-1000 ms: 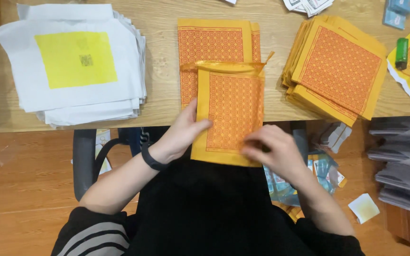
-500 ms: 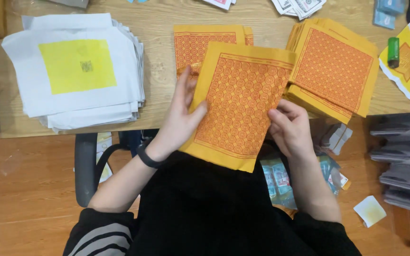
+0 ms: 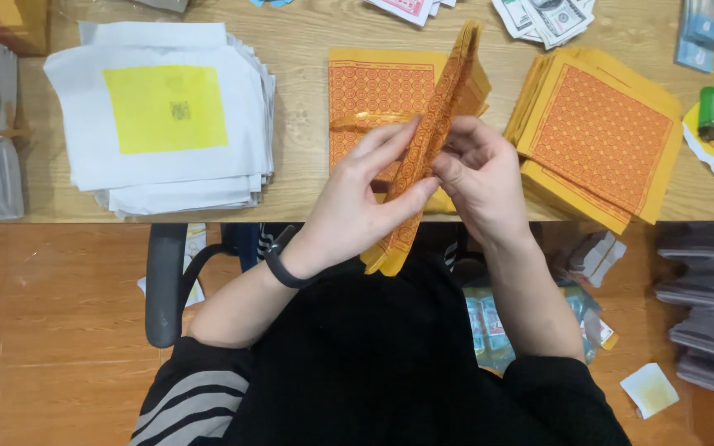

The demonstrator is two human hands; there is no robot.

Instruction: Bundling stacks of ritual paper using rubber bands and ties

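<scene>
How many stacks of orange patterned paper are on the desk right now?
2: one stack behind the hands, one stack to its right. Another sheaf is held edge-on by both hands.

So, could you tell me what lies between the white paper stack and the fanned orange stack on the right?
The head view shows a flat orange pile and the held sheets.

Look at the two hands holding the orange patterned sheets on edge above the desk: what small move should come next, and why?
Probably tip the orange sheets flat again. Left hand and right hand pinch them edge-up, leaning, above the orange stack on the table, with no support beneath.
</scene>
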